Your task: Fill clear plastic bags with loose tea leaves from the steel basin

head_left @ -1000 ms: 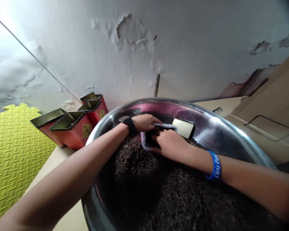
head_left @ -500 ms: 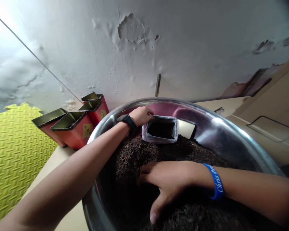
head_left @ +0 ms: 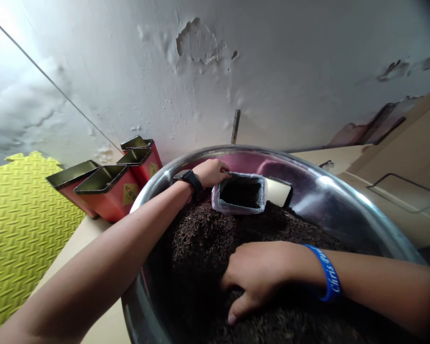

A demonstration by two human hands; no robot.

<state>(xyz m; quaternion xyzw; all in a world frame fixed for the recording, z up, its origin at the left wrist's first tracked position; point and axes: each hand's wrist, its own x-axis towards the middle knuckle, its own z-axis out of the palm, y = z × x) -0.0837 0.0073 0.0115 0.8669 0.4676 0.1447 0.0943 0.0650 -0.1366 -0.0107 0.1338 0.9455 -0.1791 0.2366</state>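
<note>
Tea leaves (head_left: 200, 239) under right hand (head_left: 261, 274), left hand (head_left: 211, 172) gripping bag (head_left: 240, 193)

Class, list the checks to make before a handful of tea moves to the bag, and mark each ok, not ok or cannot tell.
1. Bag mouth open: ok.
2. Left hand grips the bag rim: ok.
3. Right hand in the tea: ok.
4. Handful gathered: cannot tell, fingers curled under.
5. Room left in the bag: cannot tell, inside dark.
6. Path from right hand to bag free: ok.
</note>
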